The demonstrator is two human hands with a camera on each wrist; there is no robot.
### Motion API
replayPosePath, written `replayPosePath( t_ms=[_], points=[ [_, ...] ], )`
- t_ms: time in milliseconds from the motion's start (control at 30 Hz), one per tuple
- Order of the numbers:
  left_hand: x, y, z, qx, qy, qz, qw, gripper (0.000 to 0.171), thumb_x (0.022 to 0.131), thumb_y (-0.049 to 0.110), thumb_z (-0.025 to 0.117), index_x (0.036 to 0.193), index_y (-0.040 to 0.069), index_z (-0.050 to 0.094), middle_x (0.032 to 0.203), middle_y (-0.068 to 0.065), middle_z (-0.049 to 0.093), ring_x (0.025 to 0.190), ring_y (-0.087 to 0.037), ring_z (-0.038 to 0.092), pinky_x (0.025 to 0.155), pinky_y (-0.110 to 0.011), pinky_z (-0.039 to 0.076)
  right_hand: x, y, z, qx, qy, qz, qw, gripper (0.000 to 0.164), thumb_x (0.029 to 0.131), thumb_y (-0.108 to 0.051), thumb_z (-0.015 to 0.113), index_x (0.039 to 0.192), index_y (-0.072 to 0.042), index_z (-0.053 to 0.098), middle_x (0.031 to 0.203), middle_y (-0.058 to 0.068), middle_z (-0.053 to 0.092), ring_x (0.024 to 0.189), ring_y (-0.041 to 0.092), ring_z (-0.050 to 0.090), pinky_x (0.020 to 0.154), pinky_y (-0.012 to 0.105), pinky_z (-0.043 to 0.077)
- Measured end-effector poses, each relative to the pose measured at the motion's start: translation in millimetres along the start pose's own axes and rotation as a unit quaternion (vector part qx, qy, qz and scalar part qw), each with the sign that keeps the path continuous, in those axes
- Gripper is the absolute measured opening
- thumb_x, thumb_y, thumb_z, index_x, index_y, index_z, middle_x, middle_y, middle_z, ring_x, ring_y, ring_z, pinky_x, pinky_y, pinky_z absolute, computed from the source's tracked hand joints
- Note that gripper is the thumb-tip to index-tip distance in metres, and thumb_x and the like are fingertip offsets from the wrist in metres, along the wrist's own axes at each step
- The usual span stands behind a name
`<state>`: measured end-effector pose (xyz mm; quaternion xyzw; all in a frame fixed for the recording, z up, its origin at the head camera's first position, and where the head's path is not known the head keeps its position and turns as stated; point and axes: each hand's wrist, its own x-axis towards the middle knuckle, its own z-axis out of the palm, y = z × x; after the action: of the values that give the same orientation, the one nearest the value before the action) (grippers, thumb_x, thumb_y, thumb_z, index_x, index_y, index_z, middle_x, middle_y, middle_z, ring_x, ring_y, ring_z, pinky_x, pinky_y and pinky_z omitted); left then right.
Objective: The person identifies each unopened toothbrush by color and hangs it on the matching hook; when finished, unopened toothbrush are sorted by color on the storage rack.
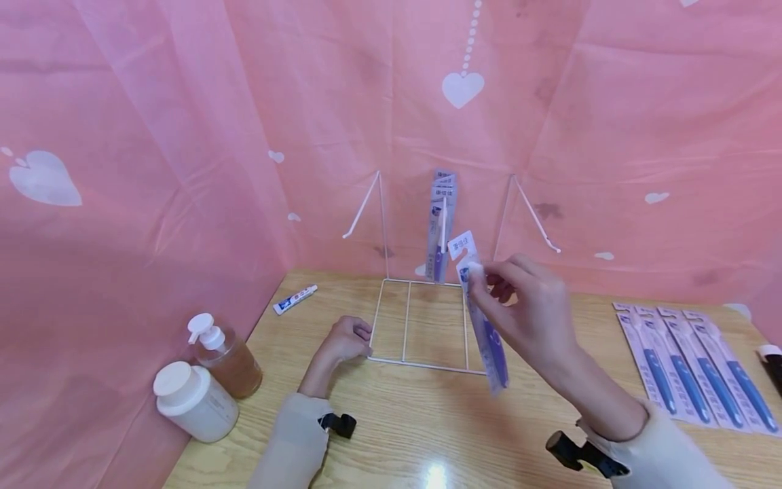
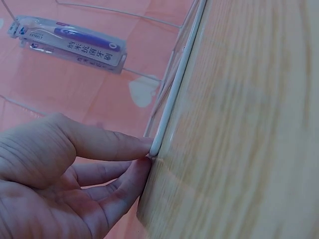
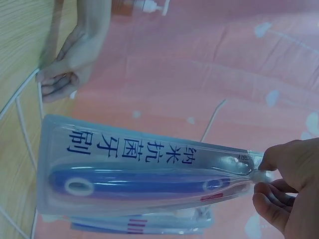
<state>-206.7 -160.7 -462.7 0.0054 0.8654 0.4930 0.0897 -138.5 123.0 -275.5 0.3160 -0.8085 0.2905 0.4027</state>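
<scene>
Right hand (image 1: 537, 305) pinches a packaged toothbrush (image 1: 491, 339) near its top, before the hung packs (image 1: 435, 238). Right-wrist view alone makes its big blue characters legible; left-wrist view, the left hand (image 2: 75, 169) pinching the rack (image 2: 180, 77) corner, thumb against fingertips. Clear blister plastic; slim white wire; streaky wood-grain tabletop (image 2: 239, 124); creased pink cloth (image 1: 318, 68).

Four blue toothbrushes (image 1: 688, 373), one held toothbrush (image 1: 491, 343), and hanging toothbrushes (image 1: 436, 234), overlapping, probably at least two. One rack (image 1: 421, 365), three hooks (image 1: 360, 206), one tube (image 1: 296, 299), one pump bottle (image 1: 232, 367), one jar (image 1: 198, 404), one dark bottle (image 1: 776, 368), two hands (image 1: 531, 305).
</scene>
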Motion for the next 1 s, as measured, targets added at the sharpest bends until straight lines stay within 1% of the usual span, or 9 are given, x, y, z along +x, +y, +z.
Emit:
replayPosePath(
  t_ms=[167,333,500,633,733,867,1000],
  points=[
    [0.1,0.9,-1.9,0.003,0.0,0.0,1.0,0.039,0.068,-0.009,0.081,0.104,-0.005,0.067,0.089,-0.01,0.063,0.079,-0.02,0.062,0.074,-0.032,0.052,6,-7,6,0.009,0.0,-0.007,1.0,0.011,0.078,0.002,0.074,0.089,0.002,0.074,0.073,0.005,0.063,0.06,0.01,0.058,0.054,0.018,0.049],
    [-0.4,1.3,-2.5,0.003,-0.001,0.002,1.0,0.038,0.068,-0.008,0.08,0.104,-0.004,0.067,0.09,-0.01,0.063,0.08,-0.02,0.061,0.075,-0.032,0.052,9,-7,12,0.019,-0.001,-0.012,1.0,0.009,0.077,0.002,0.075,0.085,0.002,0.073,0.072,0.005,0.062,0.06,0.01,0.057,0.053,0.02,0.049],
    [-1.1,0.9,-1.4,-0.005,-0.004,-0.001,1.0,0.038,0.069,-0.009,0.08,0.104,-0.004,0.067,0.089,-0.009,0.063,0.079,-0.02,0.061,0.073,-0.032,0.052,9,-5,19,0.006,-0.007,-0.011,1.0,0.005,0.078,-0.001,0.074,0.083,0.0,0.073,0.071,0.004,0.062,0.058,0.01,0.055,0.05,0.021,0.047],
    [-2.0,0.6,-1.3,-0.006,-0.005,0.002,1.0,0.038,0.068,-0.008,0.08,0.104,-0.005,0.067,0.089,-0.01,0.062,0.079,-0.02,0.061,0.073,-0.032,0.052,8,-2,26,-0.004,-0.016,0.001,1.0,0.004,0.078,-0.003,0.074,0.081,-0.001,0.072,0.07,0.005,0.06,0.057,0.01,0.053,0.049,0.021,0.044],
    [-1.5,0.2,-1.2,-0.008,-0.004,0.003,1.0,0.038,0.068,-0.008,0.08,0.104,-0.005,0.067,0.089,-0.01,0.062,0.079,-0.02,0.061,0.073,-0.032,0.052,8,2,30,-0.01,-0.02,0.014,1.0,0.004,0.079,-0.004,0.074,0.079,-0.001,0.07,0.069,0.005,0.06,0.057,0.011,0.055,0.049,0.024,0.045],
    [-0.7,-0.3,-0.9,-0.008,-0.002,0.0,1.0,0.038,0.069,-0.009,0.081,0.104,-0.004,0.067,0.089,-0.01,0.062,0.079,-0.02,0.061,0.074,-0.032,0.052,13,8,37,-0.014,-0.028,0.034,0.999,0.009,0.082,-0.007,0.072,0.076,-0.002,0.068,0.068,0.006,0.061,0.058,0.014,0.057,0.051,0.029,0.047],
    [-0.6,-0.8,-1.0,-0.006,-0.002,0.002,1.0,0.038,0.068,-0.009,0.08,0.104,-0.005,0.067,0.09,-0.01,0.063,0.079,-0.02,0.061,0.074,-0.032,0.052,19,14,44,-0.008,-0.033,0.057,0.998,0.01,0.084,-0.008,0.071,0.077,-0.001,0.068,0.069,0.007,0.063,0.059,0.015,0.058,0.054,0.032,0.048]
  ],
)
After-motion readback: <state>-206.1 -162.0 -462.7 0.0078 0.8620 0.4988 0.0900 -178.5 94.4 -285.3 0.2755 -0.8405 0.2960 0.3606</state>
